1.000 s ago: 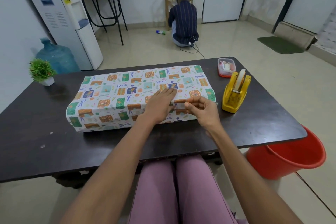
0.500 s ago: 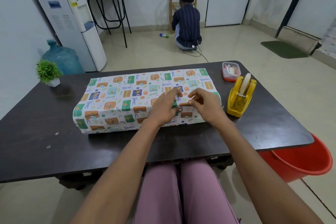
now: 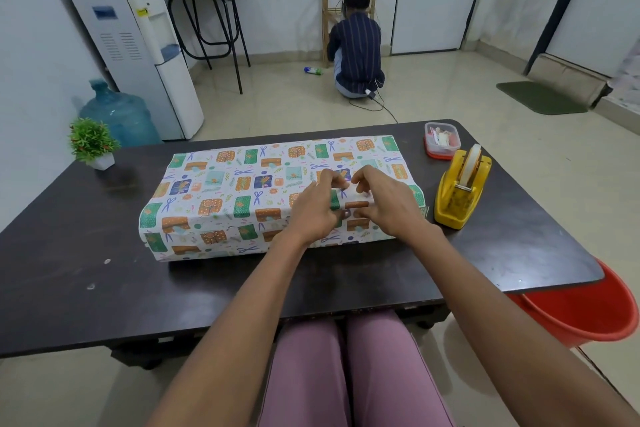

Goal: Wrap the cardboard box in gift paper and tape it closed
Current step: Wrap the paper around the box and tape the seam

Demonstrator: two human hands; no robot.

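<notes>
both hands are working on top of the wrapped box (image 3: 242, 198), which is lying across the middle of the table (image 3: 69, 288). our left hand (image 3: 311, 211) and right hand (image 3: 388, 204) are curling their fingers down, pressing on the gift paper (image 3: 214, 184) near its right end; whether tape is under them we cannot tell. a yellow tape dispenser (image 3: 460, 194) is sitting just beside the box near the table's right edge.

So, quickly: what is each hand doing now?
Left hand: fingers curled, pressing on the wrapped box; grip cannot be told.
Right hand: same.
</notes>
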